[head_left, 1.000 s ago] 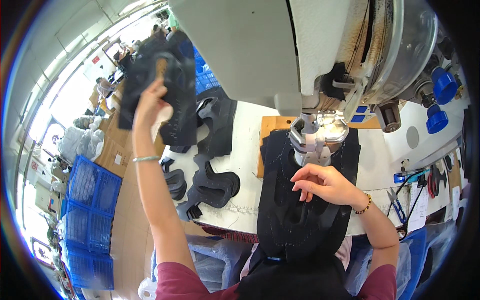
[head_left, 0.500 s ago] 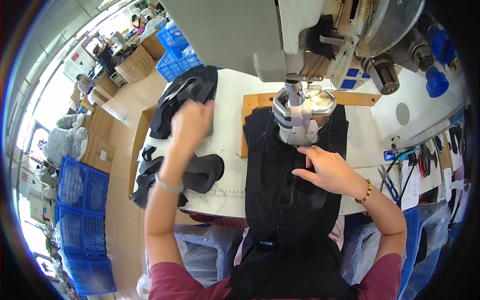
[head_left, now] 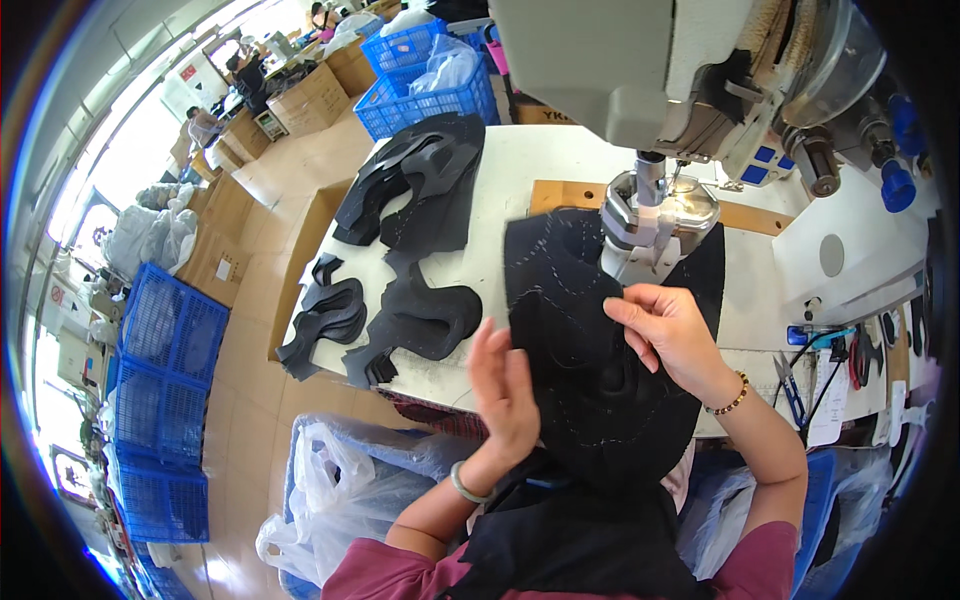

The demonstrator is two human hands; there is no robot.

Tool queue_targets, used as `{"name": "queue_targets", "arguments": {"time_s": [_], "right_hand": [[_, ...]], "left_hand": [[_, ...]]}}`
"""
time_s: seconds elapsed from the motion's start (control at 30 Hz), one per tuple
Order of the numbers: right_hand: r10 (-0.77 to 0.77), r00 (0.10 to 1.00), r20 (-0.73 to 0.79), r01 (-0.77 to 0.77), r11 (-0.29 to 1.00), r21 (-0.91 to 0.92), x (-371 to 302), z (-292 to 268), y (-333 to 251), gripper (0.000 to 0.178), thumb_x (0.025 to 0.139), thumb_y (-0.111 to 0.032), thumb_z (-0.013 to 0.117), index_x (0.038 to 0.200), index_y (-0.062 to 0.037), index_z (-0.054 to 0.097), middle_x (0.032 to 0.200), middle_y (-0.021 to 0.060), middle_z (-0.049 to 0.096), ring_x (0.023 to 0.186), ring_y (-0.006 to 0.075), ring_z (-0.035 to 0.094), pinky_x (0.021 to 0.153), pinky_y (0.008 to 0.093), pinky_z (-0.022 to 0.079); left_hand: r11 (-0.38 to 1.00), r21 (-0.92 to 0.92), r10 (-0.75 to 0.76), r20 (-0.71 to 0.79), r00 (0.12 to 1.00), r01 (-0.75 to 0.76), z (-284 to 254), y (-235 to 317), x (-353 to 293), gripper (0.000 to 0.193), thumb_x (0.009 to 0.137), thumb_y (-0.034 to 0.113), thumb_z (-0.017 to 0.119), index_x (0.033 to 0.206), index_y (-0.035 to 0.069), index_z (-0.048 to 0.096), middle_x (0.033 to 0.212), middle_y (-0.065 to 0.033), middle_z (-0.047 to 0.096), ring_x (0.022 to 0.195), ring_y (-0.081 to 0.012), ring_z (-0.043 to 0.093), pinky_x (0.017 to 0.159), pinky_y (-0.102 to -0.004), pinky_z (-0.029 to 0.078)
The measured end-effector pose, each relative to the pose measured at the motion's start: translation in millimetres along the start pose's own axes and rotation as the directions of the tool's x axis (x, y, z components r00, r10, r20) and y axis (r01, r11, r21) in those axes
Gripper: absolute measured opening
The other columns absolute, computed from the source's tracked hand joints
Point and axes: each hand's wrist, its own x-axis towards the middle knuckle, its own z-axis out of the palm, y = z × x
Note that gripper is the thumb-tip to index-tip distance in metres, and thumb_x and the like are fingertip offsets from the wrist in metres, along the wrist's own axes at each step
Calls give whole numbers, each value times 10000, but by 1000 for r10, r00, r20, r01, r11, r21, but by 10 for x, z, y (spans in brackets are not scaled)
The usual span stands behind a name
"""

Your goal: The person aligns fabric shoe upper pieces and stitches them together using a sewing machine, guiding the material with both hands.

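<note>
A large black fabric piece [head_left: 560, 370] with pale stitched or marked lines lies under the sewing machine's presser area [head_left: 645, 235] and hangs over the table's near edge. My right hand [head_left: 675, 335] is over it, just in front of the machine head, thumb and fingertips together; whatever they pinch is too small to make out. My left hand [head_left: 505, 395] stands at the left edge of the fabric, fingers stretched out, nothing in it. To the left on the table lie stacks of black cut pieces: a far stack [head_left: 430, 185], a curved stack [head_left: 425, 310] and a smaller one [head_left: 330, 315].
Scissors [head_left: 790, 388], a red-handled tool [head_left: 858, 355] and a paper slip [head_left: 827, 400] lie at the right. A plastic-lined blue bin [head_left: 290, 470] stands below the table's left front. Blue crates [head_left: 160, 400], cartons [head_left: 215, 240] and distant people are beyond the aisle.
My left hand has come back from the far black stack to the fabric's left edge. My right hand's fingers have drawn together above the fabric. The view has shifted left.
</note>
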Motion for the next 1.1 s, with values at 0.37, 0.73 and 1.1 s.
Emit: {"name": "queue_targets", "arguments": {"time_s": [0.37,0.73,1.1], "right_hand": [[-129,979,-159,150,980,129,-127,-249,-462,213,887,-170,604,716,-68,527,505,-42,435,357,18,351,306,174,234],[-255,920,-297,373,798,473,-76,-588,-316,171,889,-80,492,1044,-14,520,882,28,599,827,108,595,767,251,481],[-451,875,-177,437,579,688,73,-782,45,226,895,-30,528,1113,-90,527,1089,5,571,937,61,558,813,163,474]], "left_hand": [[222,360,672,617,410,-906,251,495,989,489,658,50,688,1073,310,674,1133,-31,503,1124,-228,469,979,-410,377],[452,60,622,694,363,-890,802,555,1088,627,533,-18,623,1126,184,658,1044,-62,536,1005,-259,545,867,-354,500],[432,53,662,659,356,-900,880,482,1149,353,614,156,727,966,177,720,988,-65,576,927,-236,579,870,-367,518]]}}
